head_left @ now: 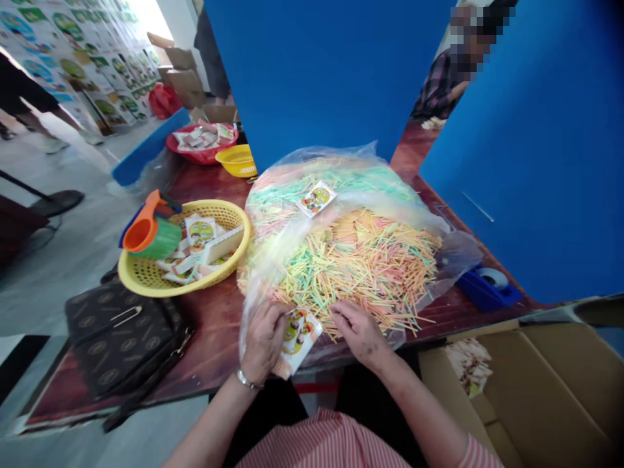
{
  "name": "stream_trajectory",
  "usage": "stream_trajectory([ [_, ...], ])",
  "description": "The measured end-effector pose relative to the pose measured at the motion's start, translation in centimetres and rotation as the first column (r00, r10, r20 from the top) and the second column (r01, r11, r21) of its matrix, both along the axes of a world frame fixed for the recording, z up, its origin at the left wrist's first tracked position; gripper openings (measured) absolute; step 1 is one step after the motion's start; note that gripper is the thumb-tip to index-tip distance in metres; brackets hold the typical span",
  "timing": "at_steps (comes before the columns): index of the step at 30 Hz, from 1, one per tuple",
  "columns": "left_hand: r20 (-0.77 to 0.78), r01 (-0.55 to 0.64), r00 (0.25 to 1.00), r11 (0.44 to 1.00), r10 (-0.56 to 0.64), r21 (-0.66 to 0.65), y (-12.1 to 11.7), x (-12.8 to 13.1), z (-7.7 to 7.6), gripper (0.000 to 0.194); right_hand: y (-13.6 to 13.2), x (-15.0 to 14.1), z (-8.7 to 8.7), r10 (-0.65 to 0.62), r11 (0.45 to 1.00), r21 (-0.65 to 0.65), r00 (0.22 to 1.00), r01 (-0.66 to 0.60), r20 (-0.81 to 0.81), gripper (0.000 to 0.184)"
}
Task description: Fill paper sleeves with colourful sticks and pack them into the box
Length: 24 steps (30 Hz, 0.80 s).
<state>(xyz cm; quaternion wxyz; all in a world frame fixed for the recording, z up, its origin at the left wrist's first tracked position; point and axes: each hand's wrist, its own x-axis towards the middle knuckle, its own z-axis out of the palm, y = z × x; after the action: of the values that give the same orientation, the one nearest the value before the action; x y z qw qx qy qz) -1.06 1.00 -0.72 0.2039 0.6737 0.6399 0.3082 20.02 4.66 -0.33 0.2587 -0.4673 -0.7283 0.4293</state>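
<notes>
A glossy, wood-like finish is shown by the table (214, 351). The bag (270, 250) is made of thin, translucent plastic film, wrinkled and shiny, and a matt, dry look is given by the thin sticks (361, 273). The printed packet (303, 337) is faced with smooth paper or film; which cannot be told. Smooth plastic is seen in the basket (134, 276), scoop (138, 237) and tape dispenser (487, 296). The handbag (112, 338) is covered in leather-like material. Matt cardboard is seen in the box (541, 383), shiny metal in the bracelet (247, 381), striped cloth in the shirt (331, 442).

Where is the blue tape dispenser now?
In the head view, the tape dispenser sits at right on the table, between the plastic bag and the right blue panel.
</notes>
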Motion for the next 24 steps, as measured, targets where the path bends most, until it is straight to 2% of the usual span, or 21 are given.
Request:
stream_trajectory([
  [3, 0.019, 0.096, 0.995, 0.995, -0.096, -0.033, 0.3, 0.7, 1.7, 0.017, 0.5, -1.5, 0.8, 0.040, 0.990, 0.136, 0.999, -0.043, 0.019, 0.033],
  [5, 0.085, 0.142, 0.987, 0.986, -0.135, -0.083, 0.5, 1.4, 2.7, 0.016, 0.8, -2.5, 1.4, 0.116, 0.976, 0.181, 0.992, -0.124, 0.054, 0.022],
  [6, 0.129, 0.142, 0.984, 0.983, -0.126, -0.118, 0.7, 1.7, 3.1, 0.014, 1.0, -2.9, 1.6, 0.136, 0.970, 0.192, 0.988, -0.148, 0.074, 0.017],
  [8, 0.201, 0.123, 0.976, 0.971, -0.081, -0.205, 1.1, 2.1, 3.5, 0.011, 1.3, -3.2, 1.7, 0.128, 0.968, 0.207, 0.987, -0.145, 0.092, 0.023],
  [11, 0.226, 0.113, 0.973, 0.949, -0.046, -0.295, 1.7, 2.5, 3.5, 0.016, 1.6, -2.7, 1.7, 0.081, 0.967, 0.237, 0.995, -0.093, 0.056, 0.023],
  [14, 0.194, 0.148, 0.976, 0.954, -0.098, -0.261, 2.0, 2.8, 3.1, 0.022, 1.4, -2.0, 1.8, 0.032, 0.965, 0.259, 0.999, -0.041, 0.040, 0.028],
  [17, 0.180, 0.195, 0.971, 0.958, -0.159, -0.208, 2.2, 3.2, 2.6, 0.024, 1.3, -1.4, 2.3, 0.008, 0.979, 0.203, 0.999, -0.014, 0.032, 0.033],
  [19, 0.192, 0.220, 0.965, 0.947, -0.177, -0.234, 2.3, 3.4, 2.5, 0.023, 1.7, -0.6, 2.7, 0.061, 0.989, 0.136, 0.998, -0.059, -0.010, 0.032],
  [21, 0.215, 0.235, 0.960, 0.935, -0.180, -0.267, 2.5, 3.5, 2.5, 0.023, 3.1, 0.8, 2.8, 0.108, 0.990, 0.094, 0.992, -0.102, -0.059, 0.028],
  [22, 0.228, 0.235, 0.958, 0.933, -0.175, -0.271, 2.5, 3.6, 2.5, 0.023, 4.3, 1.8, 2.7, 0.085, 0.992, 0.096, 0.994, -0.078, -0.068, 0.027],
  [24, 0.249, 0.229, 0.955, 0.937, -0.163, -0.264, 2.6, 3.6, 2.6, 0.023, 7.5, 4.3, 2.4, -0.070, 0.985, 0.155, 0.997, 0.071, -0.015, 0.027],
])
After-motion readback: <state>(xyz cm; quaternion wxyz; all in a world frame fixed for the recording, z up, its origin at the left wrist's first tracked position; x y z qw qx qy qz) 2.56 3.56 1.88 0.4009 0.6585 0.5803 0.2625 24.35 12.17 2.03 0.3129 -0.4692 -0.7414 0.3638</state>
